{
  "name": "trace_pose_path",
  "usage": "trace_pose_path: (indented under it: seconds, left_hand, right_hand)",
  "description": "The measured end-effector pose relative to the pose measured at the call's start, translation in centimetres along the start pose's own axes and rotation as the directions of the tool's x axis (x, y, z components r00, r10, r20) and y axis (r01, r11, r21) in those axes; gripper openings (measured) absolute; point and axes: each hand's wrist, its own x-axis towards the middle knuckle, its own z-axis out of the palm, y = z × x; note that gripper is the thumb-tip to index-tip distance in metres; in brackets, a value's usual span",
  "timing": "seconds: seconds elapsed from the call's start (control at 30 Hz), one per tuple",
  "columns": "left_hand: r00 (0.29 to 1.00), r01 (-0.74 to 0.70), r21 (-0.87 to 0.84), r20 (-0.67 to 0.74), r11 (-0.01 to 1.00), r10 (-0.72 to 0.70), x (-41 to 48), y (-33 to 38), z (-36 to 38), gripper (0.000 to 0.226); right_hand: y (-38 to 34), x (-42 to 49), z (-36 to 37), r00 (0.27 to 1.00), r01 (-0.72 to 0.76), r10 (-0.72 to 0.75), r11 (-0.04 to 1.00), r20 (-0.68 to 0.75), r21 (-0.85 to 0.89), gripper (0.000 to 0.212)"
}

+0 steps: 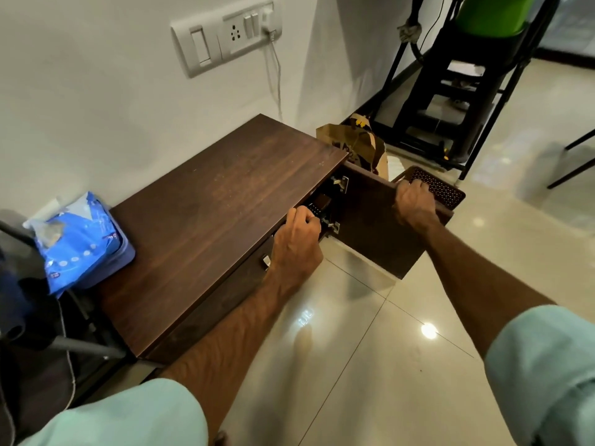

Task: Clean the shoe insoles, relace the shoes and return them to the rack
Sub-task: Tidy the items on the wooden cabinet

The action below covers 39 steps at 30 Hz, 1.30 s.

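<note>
While my right hand (415, 202) grips the top edge of the open cabinet door (370, 226), my left hand (297, 239) curls inside the shoe cabinet (209, 201) against the wall; whether it holds anything is hidden.

Shoe cabinet (225, 201): low, dark brown wood-grain, standing against the wall. Door (380, 220) at its far end swung open; interior dark, contents indiscernible.
</note>
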Motion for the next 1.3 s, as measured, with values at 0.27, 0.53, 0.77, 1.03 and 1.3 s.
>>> trace_pose_path:
  seconds: [0.27,0.53,0.77,1.03,1.3]
  left_hand:
    - [0.993,0.059,-0.177,-0.087,0.982,-0.076,-0.7,2.2,0.2,0.017]
    - [0.962,0.002,-0.135,-0.272,0.991,-0.039,-0.9,-3.2,-6.2,0.027]
    - [0.966,0.110,-0.130,-0.219,0.985,-0.137,-4.1,-6.2,-9.8,0.032]
    - [0.918,0.186,0.026,-0.362,0.982,-0.164,-11.5,-7.6,-24.7,0.026]
    - [0.874,0.389,0.188,-0.386,0.902,-0.296,-22.9,-8.1,-42.6,0.025]
  right_hand:
    - [-8.9,-6.0,-0.1,0.991,-0.111,0.039,0.754,0.125,0.647,0.035]
    - [-17.9,-3.4,3.3,0.984,-0.164,0.021,0.472,0.175,0.866,0.041]
    - [-20.5,-8.6,-2.4,0.991,-0.090,-0.035,0.547,0.130,0.832,0.028]
    - [-26.6,-22.6,-13.6,0.919,0.361,-0.341,0.523,-0.198,0.772,0.046]
    - [-34.1,-35.6,-27.5,0.682,0.681,-0.629,0.362,-0.372,0.637,0.032]
